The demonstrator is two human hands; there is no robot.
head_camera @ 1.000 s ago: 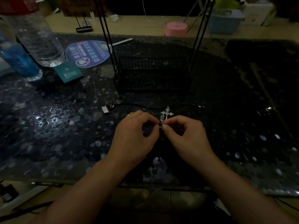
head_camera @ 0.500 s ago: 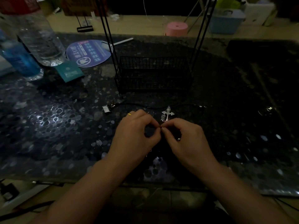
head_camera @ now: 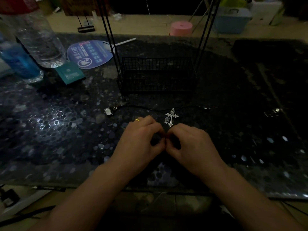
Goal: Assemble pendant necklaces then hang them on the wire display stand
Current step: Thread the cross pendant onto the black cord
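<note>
A silver cross pendant (head_camera: 171,116) lies flat on the dark speckled table (head_camera: 58,130). Just nearer to me, my left hand (head_camera: 141,140) and my right hand (head_camera: 191,144) meet thumb to thumb. Each pinches a small necklace part at the point where they touch; the part itself is hidden by the fingertips and the dim light. A thin black cord (head_camera: 150,108) runs across the table behind the pendant, with a silver clasp (head_camera: 108,112) at its left end. The black wire display stand (head_camera: 156,75), with a mesh basket at its base, rises behind the cord.
A clear water bottle (head_camera: 40,39) and a blue bottle (head_camera: 18,62) stand at the far left. A round blue fan (head_camera: 90,53) and a green card (head_camera: 70,72) lie beside them. A small shiny item (head_camera: 275,111) sits at the right. The table's front edge runs under my forearms.
Both hands have slid a little nearer to me, away from the cross pendant, which stays put. The fingertips keep pinching together.
</note>
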